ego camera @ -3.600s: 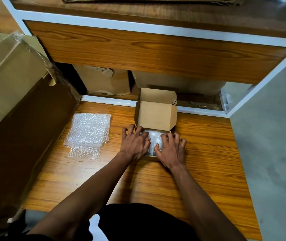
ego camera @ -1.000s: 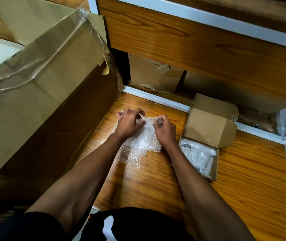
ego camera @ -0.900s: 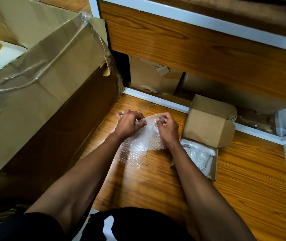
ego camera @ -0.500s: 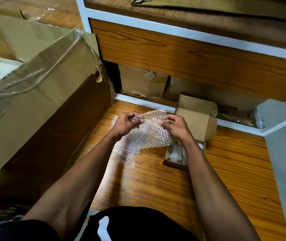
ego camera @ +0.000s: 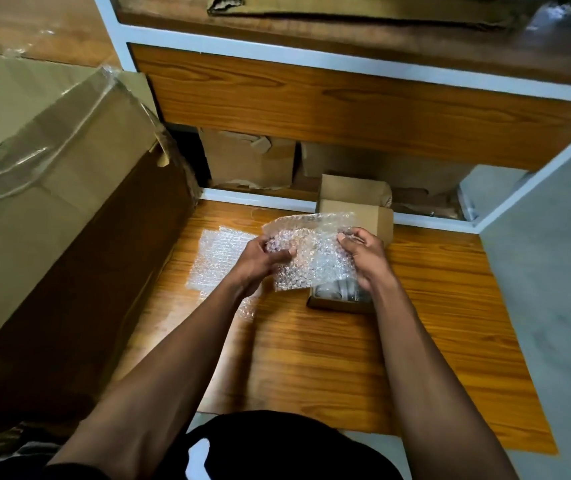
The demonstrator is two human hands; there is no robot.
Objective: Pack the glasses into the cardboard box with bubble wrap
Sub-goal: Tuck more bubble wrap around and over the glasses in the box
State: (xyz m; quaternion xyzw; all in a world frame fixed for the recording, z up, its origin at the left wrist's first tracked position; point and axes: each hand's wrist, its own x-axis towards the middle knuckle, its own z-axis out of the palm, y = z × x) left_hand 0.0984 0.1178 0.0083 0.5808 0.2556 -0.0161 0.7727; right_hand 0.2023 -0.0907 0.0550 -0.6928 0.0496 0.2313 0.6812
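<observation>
Filling the left of the frame: one large taped carton (ego camera: 69, 216). One wooden floor panel (ego camera: 329, 358) at centre. Two hands at mid-frame: left hand (ego camera: 260, 259) and right hand (ego camera: 363, 254) each pinch one bubble wrap sheet (ego camera: 312, 254), held above one small cardboard box (ego camera: 353, 216), lid up; wrapped contents (ego camera: 336, 292) inside, count unclear. One more bubble wrap piece (ego camera: 221, 258) lies flat, left of box.

The bubble-wrap sheet (ego camera: 312, 258) is clear plastic, pimpled and glinting. A second bubble-wrap piece (ego camera: 220, 258) is the same. The small box (ego camera: 355, 206) is matt brown cardboard. The table (ego camera: 312, 358) is orange wood-grain, smooth with a slight sheen. The big carton (ego camera: 52, 188) is dull cardboard with glossy clear tape.
</observation>
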